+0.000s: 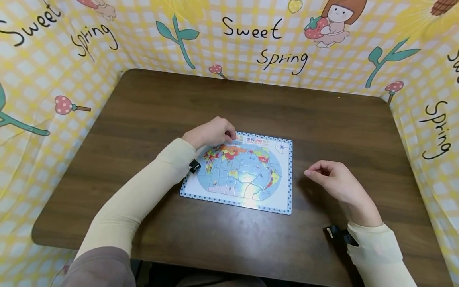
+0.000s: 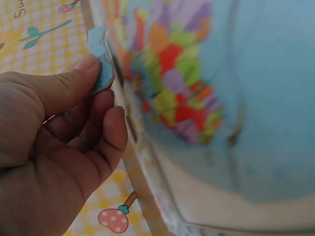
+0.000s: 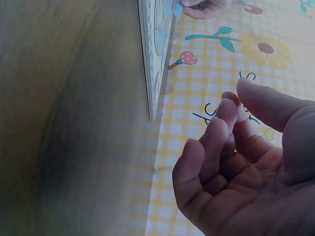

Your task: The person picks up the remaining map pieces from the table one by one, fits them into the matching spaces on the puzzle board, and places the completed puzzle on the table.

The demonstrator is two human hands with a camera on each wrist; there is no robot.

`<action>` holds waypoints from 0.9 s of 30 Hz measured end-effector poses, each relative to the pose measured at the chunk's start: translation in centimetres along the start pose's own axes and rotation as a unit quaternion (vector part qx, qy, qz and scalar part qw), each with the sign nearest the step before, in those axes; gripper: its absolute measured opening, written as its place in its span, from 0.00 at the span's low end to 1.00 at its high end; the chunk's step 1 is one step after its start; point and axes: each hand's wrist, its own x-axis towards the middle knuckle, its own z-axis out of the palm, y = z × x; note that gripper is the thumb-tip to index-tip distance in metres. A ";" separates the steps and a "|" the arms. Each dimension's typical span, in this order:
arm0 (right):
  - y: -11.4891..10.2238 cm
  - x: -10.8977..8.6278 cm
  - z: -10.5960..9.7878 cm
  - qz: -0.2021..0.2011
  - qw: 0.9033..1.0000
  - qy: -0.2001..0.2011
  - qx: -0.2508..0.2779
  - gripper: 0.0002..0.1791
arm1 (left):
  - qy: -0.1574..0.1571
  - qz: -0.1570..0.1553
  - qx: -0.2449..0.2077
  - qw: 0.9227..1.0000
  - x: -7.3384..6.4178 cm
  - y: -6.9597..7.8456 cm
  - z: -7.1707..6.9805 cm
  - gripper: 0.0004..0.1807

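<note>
A world map jigsaw puzzle (image 1: 236, 173) lies on the table, its board edged in white with blue dots. My left hand (image 1: 213, 132) is over the board's upper left edge. Between its thumb and index finger it pinches a small light blue puzzle piece (image 2: 105, 73), seen best in the left wrist view, close above the coloured countries. Just right of the board, my right hand (image 1: 337, 183) is held over the table. Its fingers are loosely curled with nothing in them, as the right wrist view also shows.
The board rests on a dark brown wooden table (image 1: 172, 99) with rounded corners. Yellow and white checked cloth (image 1: 244, 59) with printed flowers and lettering rises around its back and sides. Black wrist cameras (image 1: 195, 166) sit on both sleeves.
</note>
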 end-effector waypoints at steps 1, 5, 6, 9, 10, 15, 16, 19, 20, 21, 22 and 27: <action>0.0 0.0 0.0 -0.002 1.000 0.001 0.000 0.19 | -0.001 -0.002 0.002 1.000 0.1 0.0 0.1 0.03; 0.0 0.0 0.0 -0.006 1.000 0.006 -0.001 0.19 | -0.006 -0.010 0.002 1.000 0.4 -0.1 0.2 0.03; 0.0 0.0 0.0 -0.008 1.000 0.007 -0.001 0.19 | -0.007 -0.012 0.004 1.000 0.4 0.0 0.2 0.03; 0.1 -0.2 0.0 -0.008 1.000 0.012 -0.002 0.19 | -0.011 -0.018 0.008 1.000 0.5 0.2 0.1 0.03; 0.1 -0.3 0.0 -0.009 1.000 0.014 -0.003 0.18 | -0.014 -0.018 0.010 1.000 0.6 0.2 0.2 0.04; 0.1 -0.6 0.1 -0.012 1.000 0.019 -0.005 0.18 | -0.020 -0.016 0.020 0.999 0.7 0.3 0.4 0.06; 0.1 -0.7 0.1 -0.012 1.000 0.019 -0.004 0.18 | -0.018 -0.014 0.024 0.999 0.7 0.2 0.4 0.06; -0.1 -0.7 0.1 -0.012 1.000 0.018 -0.001 0.18 | -0.008 -0.010 0.029 1.000 0.7 0.2 0.4 0.05; -0.2 -0.8 0.1 -0.010 1.000 0.018 0.001 0.18 | -0.004 -0.007 0.031 1.000 0.7 0.1 0.4 0.04; -0.2 -0.8 0.1 -0.008 1.000 0.017 0.002 0.18 | -0.002 -0.004 0.033 0.999 0.7 0.1 0.4 0.03; -0.3 -0.8 0.1 -0.007 1.000 0.017 0.003 0.19 | -0.002 -0.001 0.036 0.999 0.7 0.1 0.5 0.03; -0.7 -0.5 0.0 0.002 1.000 0.021 0.008 0.21 | -0.004 0.014 0.028 1.000 0.5 -0.2 0.3 0.04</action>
